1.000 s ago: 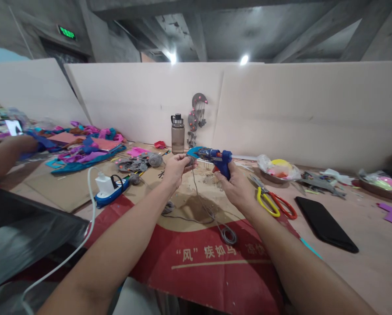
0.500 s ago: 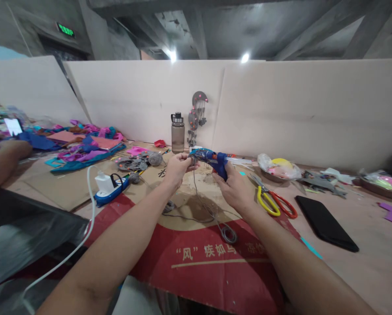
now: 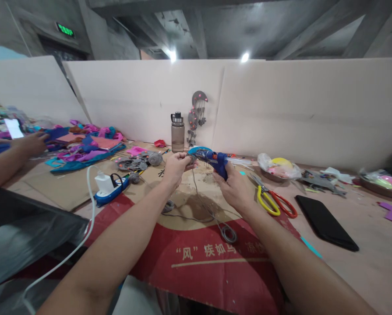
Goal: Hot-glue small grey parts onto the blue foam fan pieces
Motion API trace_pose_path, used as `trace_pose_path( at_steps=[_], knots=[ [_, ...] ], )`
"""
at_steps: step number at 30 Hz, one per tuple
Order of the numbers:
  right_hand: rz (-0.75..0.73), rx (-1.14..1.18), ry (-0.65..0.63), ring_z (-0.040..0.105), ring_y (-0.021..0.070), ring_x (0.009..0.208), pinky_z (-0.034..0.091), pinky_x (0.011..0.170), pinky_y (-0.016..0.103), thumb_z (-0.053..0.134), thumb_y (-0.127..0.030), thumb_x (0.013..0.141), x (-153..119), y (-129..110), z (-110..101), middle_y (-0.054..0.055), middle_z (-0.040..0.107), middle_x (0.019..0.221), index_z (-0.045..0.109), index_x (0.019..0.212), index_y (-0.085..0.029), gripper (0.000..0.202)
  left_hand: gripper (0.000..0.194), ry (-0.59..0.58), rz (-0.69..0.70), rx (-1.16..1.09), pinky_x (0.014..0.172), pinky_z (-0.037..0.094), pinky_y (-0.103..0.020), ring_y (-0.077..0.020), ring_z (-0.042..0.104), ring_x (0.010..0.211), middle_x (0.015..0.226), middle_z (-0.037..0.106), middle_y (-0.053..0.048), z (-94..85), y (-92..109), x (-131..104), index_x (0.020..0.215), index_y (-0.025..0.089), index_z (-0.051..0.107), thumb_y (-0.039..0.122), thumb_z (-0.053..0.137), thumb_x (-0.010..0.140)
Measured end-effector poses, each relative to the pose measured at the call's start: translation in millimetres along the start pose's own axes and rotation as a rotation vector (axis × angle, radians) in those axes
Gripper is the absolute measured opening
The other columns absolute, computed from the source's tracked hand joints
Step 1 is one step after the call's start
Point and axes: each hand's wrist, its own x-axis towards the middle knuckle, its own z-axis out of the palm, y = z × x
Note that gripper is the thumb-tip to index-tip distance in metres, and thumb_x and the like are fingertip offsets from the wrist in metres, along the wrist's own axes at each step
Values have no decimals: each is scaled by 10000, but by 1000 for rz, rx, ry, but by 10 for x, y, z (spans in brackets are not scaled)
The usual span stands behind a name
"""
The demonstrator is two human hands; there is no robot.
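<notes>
In the head view, the person's left hand (image 3: 179,168) is pinching a small grey piece (image 3: 192,159) between thumb and fingertips, holding it above the cardboard sheet (image 3: 215,280). The right hand (image 3: 231,183) is wrapping its fingers around the handle of a blue glue gun (image 3: 220,162), whose nozzle is pointing left and meeting the grey piece, partly hiding it; whether they are touching, the view is not showing clearly. Grey cord (image 3: 196,189) is hanging below the left hand and trailing in loops over the cardboard sheet, lying in the space between the two forearms. The right forearm is covering the end of the printed lettering. Just right of the right hand, scissors (image 3: 264,190) with yellow and red handles are lying open, and a black phone (image 3: 327,223) is resting beyond them. A plastic-wrapped dish (image 3: 274,178) is sitting farther back. Behind the hands, a water bottle (image 3: 178,134) is standing upright beside a grey moon-shaped decoration (image 3: 199,98), which is resting against the pale panel (image 3: 268,100). To the left, a ball of grey yarn (image 3: 155,158) is lying by grey cutouts (image 3: 133,163), near a blue power strip (image 3: 110,197) that is carrying a white plug (image 3: 104,183). Farther left, another person's hand (image 3: 31,143) is reaching over coloured fabric scraps (image 3: 84,148).
</notes>
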Motion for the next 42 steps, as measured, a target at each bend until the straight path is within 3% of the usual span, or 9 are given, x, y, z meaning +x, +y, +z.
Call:
trace_pose_path(
  at_steps=[8,42],
  knots=[
    [-5,2,-11,591,239,933,433,810,337,457,-352,864,6,25,2,91,648,1015,536,1085,-202,278,135,13,-6,-40,723,572,-362,-138,654,581,621,608,-7,-7,37,22,676,123,564,171,689,664],
    [53,-66,-3,604,240,849,422,721,314,457,-378,860,-3,12,-27,99,665,937,541,1012,-194,254,157,21,41,-67,725,564,-332,-132,649,600,637,631,-21,-31,82,24,666,116,576,210,696,625]
  ],
)
